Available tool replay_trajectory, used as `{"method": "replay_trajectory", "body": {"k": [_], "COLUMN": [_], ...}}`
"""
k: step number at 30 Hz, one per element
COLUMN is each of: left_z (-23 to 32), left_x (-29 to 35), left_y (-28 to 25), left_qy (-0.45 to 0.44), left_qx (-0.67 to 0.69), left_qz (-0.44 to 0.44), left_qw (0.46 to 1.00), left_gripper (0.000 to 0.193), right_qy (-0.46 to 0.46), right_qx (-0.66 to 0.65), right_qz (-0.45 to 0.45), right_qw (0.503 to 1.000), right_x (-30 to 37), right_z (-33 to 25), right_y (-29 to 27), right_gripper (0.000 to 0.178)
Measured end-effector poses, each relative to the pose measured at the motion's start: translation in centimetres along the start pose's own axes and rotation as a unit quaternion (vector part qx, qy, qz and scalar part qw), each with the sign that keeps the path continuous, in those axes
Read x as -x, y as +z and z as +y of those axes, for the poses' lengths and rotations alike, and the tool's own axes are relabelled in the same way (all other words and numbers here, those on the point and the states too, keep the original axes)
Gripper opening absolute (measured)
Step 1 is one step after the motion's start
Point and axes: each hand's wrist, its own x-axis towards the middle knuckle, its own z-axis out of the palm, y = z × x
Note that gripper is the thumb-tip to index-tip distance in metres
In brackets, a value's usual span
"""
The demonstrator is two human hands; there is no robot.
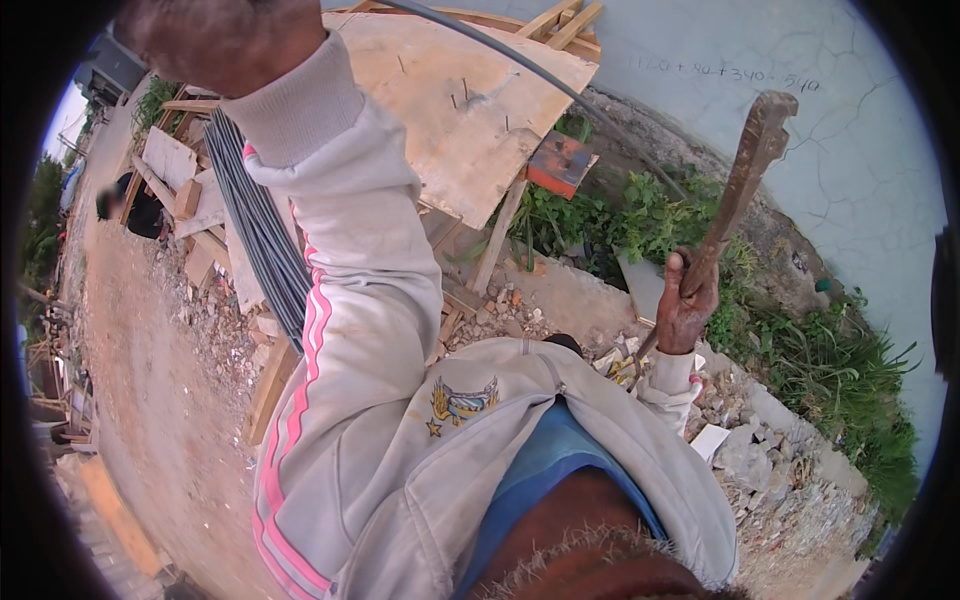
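At the upper left my left hand (220,45) is raised close to the camera, blurred and cut by the picture's edge. Its fingers do not show well enough to tell what they hold. On the right, my right hand (686,305) is closed around a brown, worn bar (738,190) with a notched, hooked head, like a rebar bending tool. The bar stands tilted, its head up toward the wall. A long dark rod (520,55) curves from the top edge down behind the wooden board (440,120) toward the plants; its upper end is out of view.
Nails stick up from the board. Beside it sits a red-sided block (560,165). Bundled grey rods (255,230) and scrap timber (190,200) lie to the left. Rubble (750,450), green weeds (800,350) and a pale cracked wall (850,130) border the right. A person (140,205) is farther off.
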Motion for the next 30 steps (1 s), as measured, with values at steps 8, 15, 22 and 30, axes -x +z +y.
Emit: {"method": "replay_trajectory", "body": {"k": [8,15,22,30], "left_z": [-7.9,-11.3,-4.8,-1.9], "left_x": [17.4,25.6,28.4,27.0], "left_y": [-8.6,-9.5,-10.7,-14.8], "left_qy": [-0.244,-0.392,-0.477,-0.449], "left_qx": [-0.107,-0.286,-0.445,-0.467], "left_qz": [0.339,0.337,0.224,0.257], "left_qw": [0.902,0.807,0.724,0.717], "left_gripper": [0.006,0.015,0.038,0.03], "right_qy": [0.072,0.096,0.102,0.077], "right_qx": [-0.017,0.05,0.153,0.16], "right_qz": [-0.168,-0.195,-0.19,-0.239], "right_qw": [0.983,0.975,0.964,0.954], "right_x": [0.1,-0.6,-3.4,-5.2], "right_z": [7.2,12.0,16.0,17.0], "right_y": [-1.8,-6.3,-10.5,-10.2], "right_gripper": [0.024,0.035,0.034,0.033]}}
